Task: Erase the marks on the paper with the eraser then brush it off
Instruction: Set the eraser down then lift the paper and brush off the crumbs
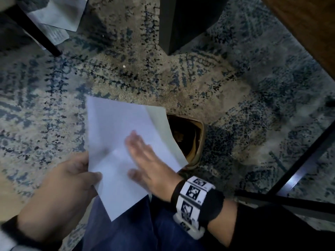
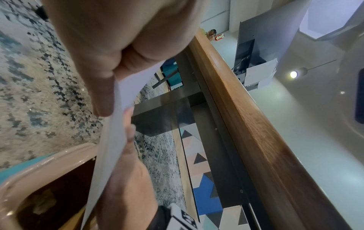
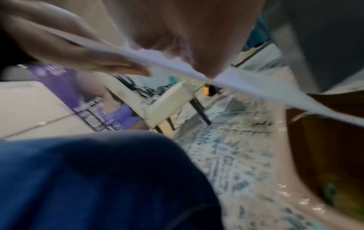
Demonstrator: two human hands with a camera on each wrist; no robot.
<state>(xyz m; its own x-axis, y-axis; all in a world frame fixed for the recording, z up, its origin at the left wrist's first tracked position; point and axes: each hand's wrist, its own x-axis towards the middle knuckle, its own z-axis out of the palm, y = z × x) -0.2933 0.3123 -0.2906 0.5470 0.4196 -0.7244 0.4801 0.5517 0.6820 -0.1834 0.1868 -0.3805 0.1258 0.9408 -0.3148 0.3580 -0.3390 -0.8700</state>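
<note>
Paper (image 1: 116, 134) is held in air above the knees, right edge curling over a beige wastebasket (image 1: 199, 142) on the rug. Left hand (image 1: 59, 187) pinches its near-left edge w/ thumb on top. Right hand (image 1: 146, 160) lies flat on the sheet, fingers straight & spread.

A black wrist strap (image 1: 215, 205) with a white band of black-and-white square markers (image 1: 192, 198) is worn at 5 o'clock — dark sleeves (image 1: 282, 230) and blue trousers (image 1: 126, 230) are seen.
</note>
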